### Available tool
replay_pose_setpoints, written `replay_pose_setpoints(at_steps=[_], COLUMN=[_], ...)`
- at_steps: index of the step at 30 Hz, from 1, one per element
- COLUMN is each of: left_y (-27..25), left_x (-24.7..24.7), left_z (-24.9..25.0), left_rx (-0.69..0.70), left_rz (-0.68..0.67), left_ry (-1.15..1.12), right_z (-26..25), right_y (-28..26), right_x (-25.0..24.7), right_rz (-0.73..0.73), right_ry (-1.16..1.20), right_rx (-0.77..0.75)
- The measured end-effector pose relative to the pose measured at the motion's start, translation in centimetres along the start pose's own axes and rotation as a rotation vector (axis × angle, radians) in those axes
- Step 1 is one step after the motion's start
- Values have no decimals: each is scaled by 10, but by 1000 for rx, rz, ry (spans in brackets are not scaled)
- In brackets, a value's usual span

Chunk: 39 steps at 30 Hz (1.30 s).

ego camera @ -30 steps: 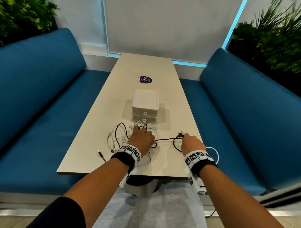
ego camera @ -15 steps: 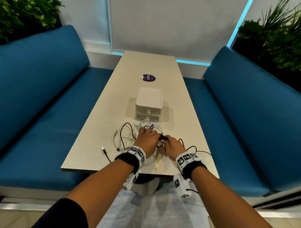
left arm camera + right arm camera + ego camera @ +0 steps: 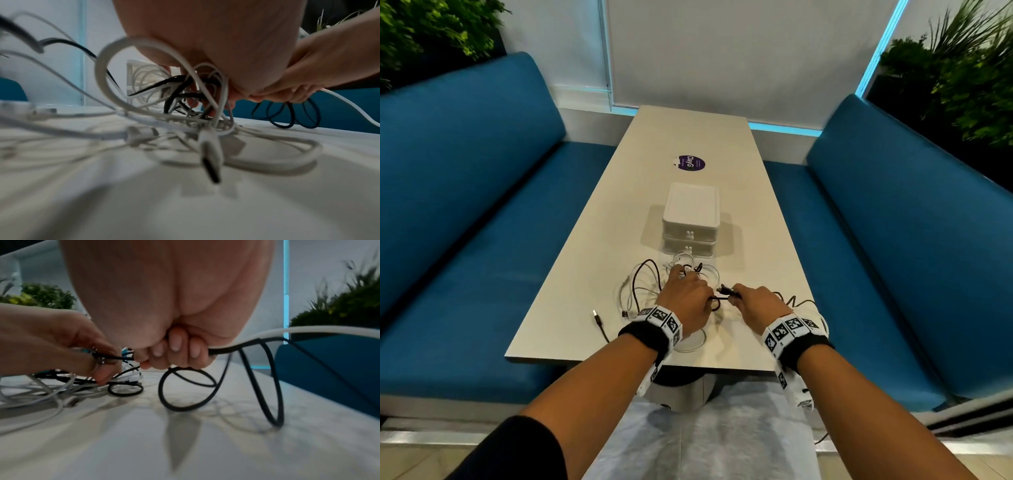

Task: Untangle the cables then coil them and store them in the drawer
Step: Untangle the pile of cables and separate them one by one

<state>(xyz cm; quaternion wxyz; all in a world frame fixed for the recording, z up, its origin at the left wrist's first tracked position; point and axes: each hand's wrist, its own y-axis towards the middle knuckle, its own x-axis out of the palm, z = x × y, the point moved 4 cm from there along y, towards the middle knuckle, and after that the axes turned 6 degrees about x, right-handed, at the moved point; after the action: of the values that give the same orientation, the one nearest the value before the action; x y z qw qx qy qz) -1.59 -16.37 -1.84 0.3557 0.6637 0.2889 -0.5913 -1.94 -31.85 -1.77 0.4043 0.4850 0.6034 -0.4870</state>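
Observation:
A tangle of white and black cables [image 3: 650, 287] lies on the table in front of a small white two-drawer box [image 3: 691, 214], both drawers closed. My left hand [image 3: 697, 294] sits on the tangle's right side and pinches the black cable [image 3: 115, 358] between thumb and fingers. My right hand [image 3: 741, 298] is just to the right, fingers curled round the same black cable [image 3: 224, 350], with its plug end [image 3: 726, 290] sticking out toward the left hand. Black loops [image 3: 185, 402] hang from the right fist onto the table. A white plug [image 3: 210, 155] dangles under my left palm.
The long pale table [image 3: 688, 137] runs away from me, with a purple sticker [image 3: 690, 162] beyond the box. Blue benches [image 3: 482, 222] flank both sides. A loose black plug [image 3: 596, 317] lies near the table's front left edge. A white cable [image 3: 822, 322] trails off the right edge.
My right hand came in from the right with the black cable to meet the left hand, then drew slightly back to the right. The left hand stayed on the tangle.

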Motion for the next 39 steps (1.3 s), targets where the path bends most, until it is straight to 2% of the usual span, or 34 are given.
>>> replay_pose_setpoints(at_steps=[4, 9, 14, 17, 20, 22, 28, 35, 39], left_y=[-4, -6, -6, -2, -4, -7, -3, 3, 5], left_x=[3, 0, -3, -6, -4, -4, -3, 0, 1], left_z=[-5, -9, -24, -20, -30, -34, -12, 3, 1], left_rx=[-13, 21, 10, -43, -168, -199, -94, -18, -17], left_rz=[46, 52, -32, -40, -21, -14, 10, -24, -38], left_ry=[-32, 39, 31, -37, -127, -122, 30, 103, 136], right_z=[14, 24, 37, 39, 49, 58, 48, 13, 17], right_y=[-1, -9, -16, -13, -16, -18, -17, -13, -15], right_x=[-11, -19, -26, -29, -30, -28, -13, -13, -14], right_rz=[10, 67, 88, 113, 101, 100, 137, 233, 236], right_ry=[-90, -265, -349, -336, -314, -285, -59, 324, 386], right_rx=[66, 83, 137, 229, 335, 376, 426, 302, 318])
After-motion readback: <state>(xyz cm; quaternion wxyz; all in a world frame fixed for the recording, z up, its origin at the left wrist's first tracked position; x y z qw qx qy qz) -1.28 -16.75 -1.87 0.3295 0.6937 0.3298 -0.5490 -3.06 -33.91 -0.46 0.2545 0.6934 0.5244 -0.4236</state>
